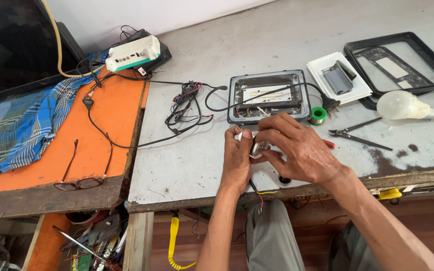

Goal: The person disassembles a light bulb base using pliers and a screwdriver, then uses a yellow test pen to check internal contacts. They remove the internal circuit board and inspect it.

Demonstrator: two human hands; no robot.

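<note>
My left hand [237,159] and my right hand [298,149] meet over the grey workbench [187,165] and both grip a small white and metal part [257,147], mostly hidden by the fingers. Red, black and yellow wires [260,193] hang from it below the bench edge. Just beyond the hands lies an opened floodlight housing [269,96] with a white circuit strip inside and a black cord running out of it.
A green solder spool [318,115], pliers [358,132], a white bulb [403,105], a black frame [402,62] and a white tray [338,78] lie at the right. A wire bundle [187,105] lies left of the housing. Eyeglasses [80,181] and a white box [132,52] rest on the orange board [111,120].
</note>
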